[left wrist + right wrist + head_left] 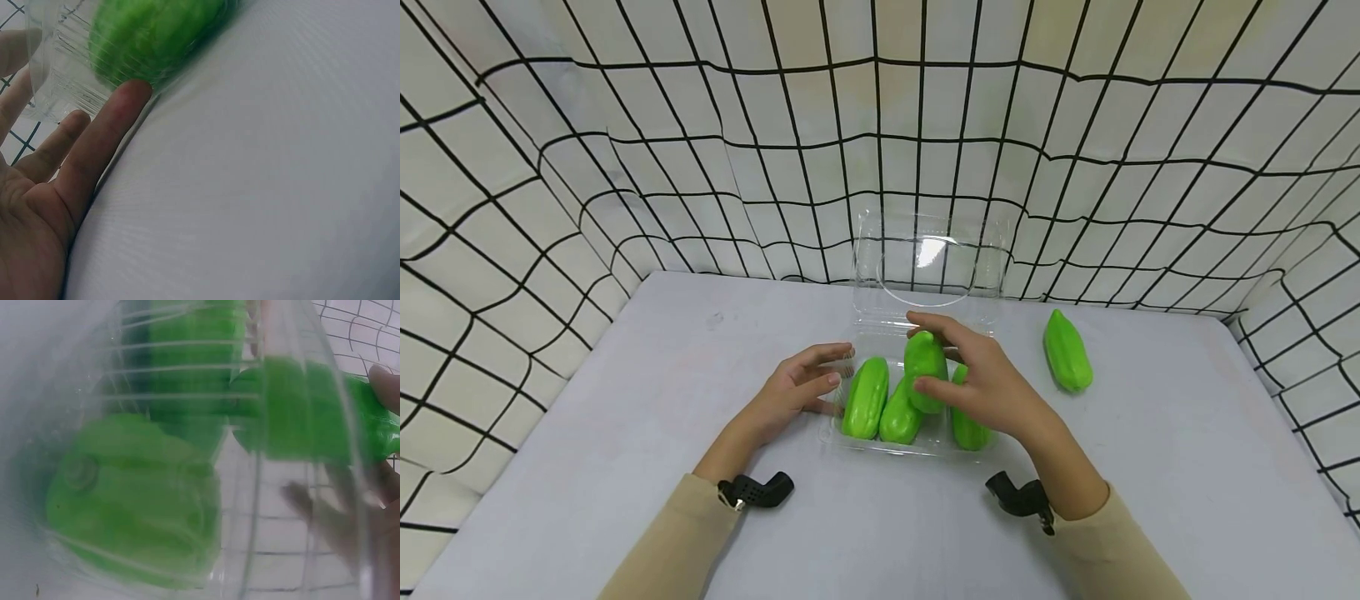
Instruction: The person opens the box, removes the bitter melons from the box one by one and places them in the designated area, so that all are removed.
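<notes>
gripping green vegetable [925,367]: right hand [981,379], above clear container [936,430]

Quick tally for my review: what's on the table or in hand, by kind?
Green fruit-shaped pieces: 5 (3 in the clear box, 1 held by the right hand, 1 loose on the table)
Clear box with open lid: 1
Total: 6

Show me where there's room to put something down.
Bare table lies right of the loose green fruit, left of the left sleeve, and between it and the right sleeve. Crowded: the clear container, holding green fruits, right grip above.
</notes>
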Available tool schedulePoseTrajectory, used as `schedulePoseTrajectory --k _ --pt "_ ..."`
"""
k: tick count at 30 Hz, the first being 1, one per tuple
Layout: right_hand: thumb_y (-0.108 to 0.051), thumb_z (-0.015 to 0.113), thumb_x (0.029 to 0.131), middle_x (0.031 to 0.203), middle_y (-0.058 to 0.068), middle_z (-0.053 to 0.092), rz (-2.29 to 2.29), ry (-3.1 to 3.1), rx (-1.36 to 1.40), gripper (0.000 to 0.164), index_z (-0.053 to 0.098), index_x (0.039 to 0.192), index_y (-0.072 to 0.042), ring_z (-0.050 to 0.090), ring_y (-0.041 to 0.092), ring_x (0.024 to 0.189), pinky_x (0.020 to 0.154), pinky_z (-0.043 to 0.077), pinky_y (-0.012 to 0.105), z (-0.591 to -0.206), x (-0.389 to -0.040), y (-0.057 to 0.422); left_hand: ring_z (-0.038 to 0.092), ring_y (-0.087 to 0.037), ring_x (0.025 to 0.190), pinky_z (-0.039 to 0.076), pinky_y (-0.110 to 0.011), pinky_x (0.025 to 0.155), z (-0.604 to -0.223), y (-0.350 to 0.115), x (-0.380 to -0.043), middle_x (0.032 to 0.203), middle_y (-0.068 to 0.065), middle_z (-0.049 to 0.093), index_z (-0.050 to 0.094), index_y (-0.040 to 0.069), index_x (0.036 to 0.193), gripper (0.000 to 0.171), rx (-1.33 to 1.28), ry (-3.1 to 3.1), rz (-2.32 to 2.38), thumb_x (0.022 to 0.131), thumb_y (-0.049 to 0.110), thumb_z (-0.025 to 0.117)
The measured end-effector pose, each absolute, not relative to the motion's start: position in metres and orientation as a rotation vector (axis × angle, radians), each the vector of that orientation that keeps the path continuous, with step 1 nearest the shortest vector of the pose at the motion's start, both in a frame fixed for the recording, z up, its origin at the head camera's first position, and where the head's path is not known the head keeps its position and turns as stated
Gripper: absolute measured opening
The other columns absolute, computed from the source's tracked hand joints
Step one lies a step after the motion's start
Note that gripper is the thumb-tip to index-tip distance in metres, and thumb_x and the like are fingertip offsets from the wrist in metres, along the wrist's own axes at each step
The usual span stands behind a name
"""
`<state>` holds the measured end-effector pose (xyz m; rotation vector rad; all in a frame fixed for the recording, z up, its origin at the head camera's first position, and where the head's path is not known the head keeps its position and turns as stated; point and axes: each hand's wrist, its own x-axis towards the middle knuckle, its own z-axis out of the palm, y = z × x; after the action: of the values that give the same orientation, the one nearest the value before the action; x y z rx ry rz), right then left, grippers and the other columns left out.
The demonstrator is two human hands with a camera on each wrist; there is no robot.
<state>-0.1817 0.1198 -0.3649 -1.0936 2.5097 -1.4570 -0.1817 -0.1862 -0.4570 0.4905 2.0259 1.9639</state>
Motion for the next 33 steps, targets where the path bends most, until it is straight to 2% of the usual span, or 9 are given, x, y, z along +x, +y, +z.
schedulePoseTrajectory --k 9,16,22,28,33 --pt "-0.015 0.078 0.088 0.137 0.003 0.059 -1.527 2.526 -1.053 0.071 0.043 0.149 -0.023 0.063 0.019 0.112 0.102 0.053 0.043 -0.358 -0.180 0.125 0.040 -0.042 0.140 0.061 -0.048 0.082 -0.457 -0.186 -0.182 0.156 -0.013 0.038 0.045 0.012 0.148 0.048 0.494 2.044 1.951 0.102 0.016 0.057" --pt "-0.014 0.085 0.080 0.130 -0.001 0.063 -1.648 2.544 -0.968 0.066 0.049 0.136 -0.016 0.060 0.015 0.118 0.103 0.052 0.042 -0.356 -0.182 0.129 0.040 -0.042 0.140 0.061 -0.049 0.082 -0.456 -0.186 -0.181 0.156 -0.014 0.038 0.044 0.011 0.149 0.049 0.492 2.038 1.954 0.102 0.016 0.057" --pt "-0.013 0.085 0.079 0.126 -0.002 0.064 -1.681 2.539 -0.902 0.060 0.057 0.133 -0.013 0.063 0.016 0.109 0.101 0.053 0.040 -0.354 -0.184 0.133 0.039 -0.042 0.141 0.061 -0.049 0.082 -0.456 -0.186 -0.181 0.156 -0.014 0.038 0.044 0.010 0.149 0.049 0.490 2.029 1.960 0.102 0.015 0.057" --pt "-0.014 0.078 0.087 0.132 -0.003 0.061 -1.679 2.526 -0.898 0.058 0.056 0.140 -0.023 0.061 0.018 0.115 0.099 0.054 0.045 -0.353 -0.185 0.137 0.040 -0.042 0.140 0.061 -0.050 0.082 -0.457 -0.186 -0.182 0.155 -0.014 0.038 0.044 0.009 0.148 0.049 0.491 2.019 1.967 0.102 0.014 0.057" --pt "-0.018 0.071 0.094 0.139 -0.003 0.055 -1.614 2.476 -0.893 0.058 0.048 0.146 -0.031 0.060 0.025 0.120 0.089 0.058 0.041 -0.352 -0.185 0.140 0.040 -0.042 0.140 0.061 -0.050 0.082 -0.457 -0.186 -0.182 0.155 -0.014 0.038 0.044 0.009 0.148 0.049 0.496 2.022 1.965 0.102 0.014 0.057"
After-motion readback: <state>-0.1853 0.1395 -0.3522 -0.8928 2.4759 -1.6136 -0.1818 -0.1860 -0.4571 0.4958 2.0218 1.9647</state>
